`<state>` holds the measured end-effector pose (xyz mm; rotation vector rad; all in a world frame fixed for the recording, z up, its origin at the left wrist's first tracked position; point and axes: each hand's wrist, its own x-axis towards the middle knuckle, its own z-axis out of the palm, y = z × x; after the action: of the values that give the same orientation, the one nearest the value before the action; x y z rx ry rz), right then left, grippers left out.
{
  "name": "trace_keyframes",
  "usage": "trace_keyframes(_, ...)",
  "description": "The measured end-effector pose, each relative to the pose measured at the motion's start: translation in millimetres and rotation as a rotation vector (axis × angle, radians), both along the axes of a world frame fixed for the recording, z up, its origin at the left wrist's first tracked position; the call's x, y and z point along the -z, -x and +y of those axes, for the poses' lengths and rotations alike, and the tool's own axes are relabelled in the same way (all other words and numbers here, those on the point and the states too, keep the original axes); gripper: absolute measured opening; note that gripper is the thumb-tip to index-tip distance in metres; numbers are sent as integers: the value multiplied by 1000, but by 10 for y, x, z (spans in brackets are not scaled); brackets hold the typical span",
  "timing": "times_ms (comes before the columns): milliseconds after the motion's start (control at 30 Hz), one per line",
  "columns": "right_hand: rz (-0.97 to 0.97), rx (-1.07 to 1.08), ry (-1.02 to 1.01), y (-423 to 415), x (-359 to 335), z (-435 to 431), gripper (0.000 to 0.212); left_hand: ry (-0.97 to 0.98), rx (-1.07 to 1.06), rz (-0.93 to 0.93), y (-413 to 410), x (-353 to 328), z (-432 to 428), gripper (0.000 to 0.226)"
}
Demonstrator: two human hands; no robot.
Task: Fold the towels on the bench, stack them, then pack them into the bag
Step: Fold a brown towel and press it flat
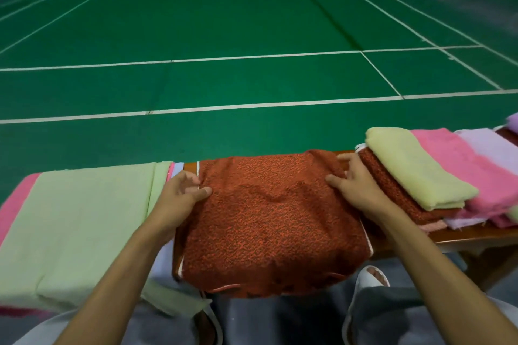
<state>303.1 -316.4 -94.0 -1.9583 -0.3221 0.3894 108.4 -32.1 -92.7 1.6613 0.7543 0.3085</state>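
Observation:
A rust-orange towel (pixel 269 221) lies across the wooden bench (pixel 476 235) in front of me, its near edge hanging over the front. My left hand (pixel 179 193) pinches the towel's left edge between thumb and fingers. My right hand (pixel 356 185) rests on the towel's right side with fingers spread. To the right sits a stack of folded towels: a pale yellow-green one (pixel 414 168) on top, then another rust-orange one (pixel 392 190), with pink (pixel 459 157) and lilac (pixel 493 148) ones beneath. No bag is in view.
Unfolded towels cover the bench at left: a light green one (pixel 75 227) over a pink one (pixel 14 202). Beyond the bench stretches a green court floor (pixel 252 22) with white lines. My feet in white slippers (pixel 370 280) stand below the bench.

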Motion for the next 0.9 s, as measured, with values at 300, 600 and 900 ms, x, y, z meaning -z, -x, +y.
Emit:
trace_keyframes(300,273,-238,-267,99,-330,-368,44,45,194,-24,188,-217,232,47)
trace_keyframes(600,224,-320,-232,-30,-238,-476,49,-318,155,100,283,-214,390,30)
trace_keyframes(900,-451,-352,317,-40,-383,-493,22,-687,127,174,304,-325,330,20)
